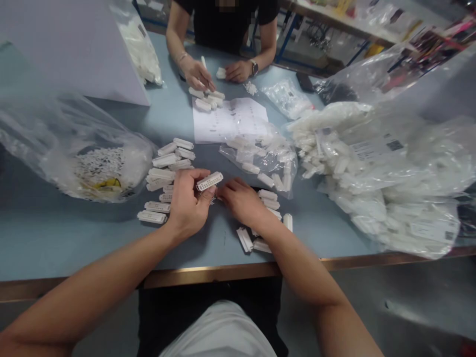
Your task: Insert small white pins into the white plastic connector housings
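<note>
In the head view, the left hand (186, 201) pinched one white block (209, 182) between its thumb and fingers, over the table (111, 250), near the middle. Think of that block as the middle of a clock. The right hand (241, 198) was at about 4 o'clock, with its fingers bent close to some tiny white bits (213, 200); I could not tell if it held anything.

Around 9 o'clock lay a left pile (152, 207) of blocks, and past it a big see-through bag (44, 134) with small white bits and something yellow inside. A grey panel (92, 49) stood at 10 o'clock and hid part of a bag of white pieces (139, 47) at 11. Another person (223, 29) sat at 12, with the head cut off by the top edge. A paper sheet (203, 124) lay at 1 o'clock, partly under a clear bag (266, 179) of blocks. Far off at 3 was a heap of full bags (372, 148).

The right arm covered some of the right pile (244, 239) at 5 o'clock, and the left hand hid part of the left pile. The print on the paper was too small to read
</note>
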`<state>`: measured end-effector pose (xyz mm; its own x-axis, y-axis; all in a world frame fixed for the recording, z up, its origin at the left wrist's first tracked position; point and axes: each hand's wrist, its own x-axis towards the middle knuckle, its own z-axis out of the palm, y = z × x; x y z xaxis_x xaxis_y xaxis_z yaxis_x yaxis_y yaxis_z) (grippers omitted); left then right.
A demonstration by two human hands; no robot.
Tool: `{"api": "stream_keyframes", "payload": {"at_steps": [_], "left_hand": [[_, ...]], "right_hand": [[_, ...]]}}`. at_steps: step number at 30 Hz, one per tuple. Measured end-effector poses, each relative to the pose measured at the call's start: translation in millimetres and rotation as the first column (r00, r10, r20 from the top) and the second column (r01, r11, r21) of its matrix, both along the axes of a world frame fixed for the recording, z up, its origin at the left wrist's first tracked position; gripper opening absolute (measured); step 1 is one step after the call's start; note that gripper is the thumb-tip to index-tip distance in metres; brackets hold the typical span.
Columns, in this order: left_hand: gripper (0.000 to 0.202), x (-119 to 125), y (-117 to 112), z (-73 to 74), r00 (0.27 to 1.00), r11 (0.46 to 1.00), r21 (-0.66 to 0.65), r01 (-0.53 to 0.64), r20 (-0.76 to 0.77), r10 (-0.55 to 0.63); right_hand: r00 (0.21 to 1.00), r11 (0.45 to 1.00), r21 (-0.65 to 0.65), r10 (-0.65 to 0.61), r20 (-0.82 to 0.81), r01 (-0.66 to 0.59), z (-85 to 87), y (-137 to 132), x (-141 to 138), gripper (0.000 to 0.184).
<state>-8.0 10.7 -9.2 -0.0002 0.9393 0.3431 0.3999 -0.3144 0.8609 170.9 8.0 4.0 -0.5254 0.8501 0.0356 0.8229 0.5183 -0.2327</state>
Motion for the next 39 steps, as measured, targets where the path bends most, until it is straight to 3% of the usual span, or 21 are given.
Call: {"api": "stream_keyframes", "payload": {"at_steps": [3,6,13,16,19,21,23,32,39], "left_hand": [[0.029,1.0,-1.2,2.7,0.998,0.999,0.023,0.028,-0.054,-0.027],[0.025,1.0,-1.3,5.3,0.995,0.998,0.043,0.038,-0.097,-0.034],[0.027,-0.4,-1.5,1.3,0.995,0.998,0.038,0.054,-0.085,-0.050],[0.028,-0.3,-2.3,-1.5,0.996,0.997,0.032,0.064,-0.072,-0.061],[0.028,0.5,-3.8,-2.1,0.993,0.995,-0.004,0.098,-0.066,-0.098],[0.029,1.2,-5.0,-0.9,0.990,0.992,-0.024,0.120,-0.071,-0.122],[0.029,1.7,-6.0,1.2,0.987,0.991,-0.017,0.130,-0.091,-0.131],[0.028,2.5,-6.5,7.3,0.980,0.990,-0.008,0.142,-0.143,-0.142],[0.027,4.0,-10.3,5.0,0.981,0.983,-0.058,0.177,-0.066,-0.180]], "right_hand": [[0.994,1.000,0.003,0.013,0.110,-0.014,2.6,0.2,-4.8,0.030],[0.993,1.000,0.016,0.001,0.119,-0.003,1.5,1.0,-7.4,0.026],[0.968,0.995,-0.027,-0.102,-0.227,0.099,-3.1,4.6,10.5,0.012],[0.883,0.976,-0.108,-0.216,-0.417,0.188,2.1,2.1,21.8,0.014],[0.743,0.944,-0.170,-0.329,-0.583,0.284,9.0,-1.7,27.0,0.009],[0.652,0.930,-0.194,-0.359,-0.667,0.314,13.0,-4.0,27.3,0.008],[0.611,0.930,-0.191,-0.352,-0.709,0.313,16.2,-6.2,26.7,0.009],[0.768,0.966,0.051,-0.168,-0.619,0.252,15.7,-15.4,24.0,0.015],[0.822,0.932,0.303,0.008,-0.570,0.201,9.3,-18.9,20.2,0.018]]}}
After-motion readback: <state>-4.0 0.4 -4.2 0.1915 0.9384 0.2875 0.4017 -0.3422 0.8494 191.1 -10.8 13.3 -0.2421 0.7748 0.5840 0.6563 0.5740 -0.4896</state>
